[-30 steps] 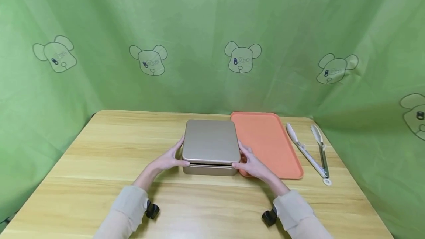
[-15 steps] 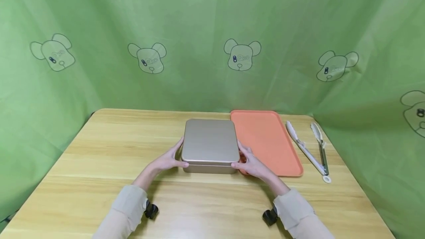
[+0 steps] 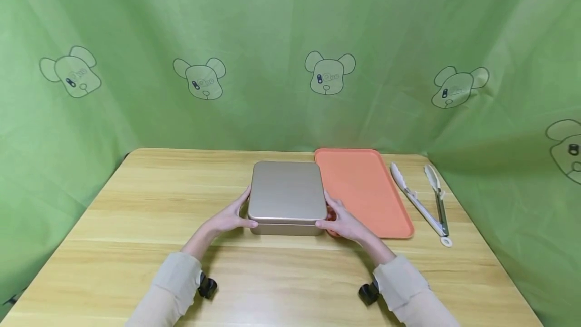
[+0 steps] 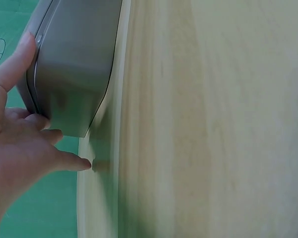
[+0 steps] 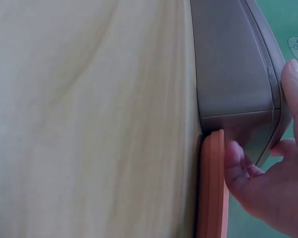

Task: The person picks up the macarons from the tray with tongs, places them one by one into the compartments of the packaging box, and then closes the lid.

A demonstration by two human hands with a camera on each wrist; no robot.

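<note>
A square, bronze-coloured metal tin (image 3: 287, 229) stands mid-table with its flat lid (image 3: 288, 191) on top. My left hand (image 3: 227, 217) holds the lid at its left front corner, thumb on the front edge and fingers along the side. At the opposite corner my right hand (image 3: 345, 223) holds it likewise. In the left wrist view the left thumb lies against the seam between lid and tin body (image 4: 79, 59), the little finger stretched toward the table. The right wrist view has the right hand's lower fingers curled beside the rim of the orange tray (image 5: 213, 183).
Directly right of the tin lies the orange tray (image 3: 363, 185), its near left corner behind my right hand. Beyond it, silver tongs (image 3: 424, 211) lie spread near the table's right edge. A green curtain (image 3: 268, 39) hangs behind the wooden table (image 3: 181, 180).
The dark gap at the lid's front edge has closed as the lid came down onto the tin. Both hands have kept their places on it; the view shifted slightly.
</note>
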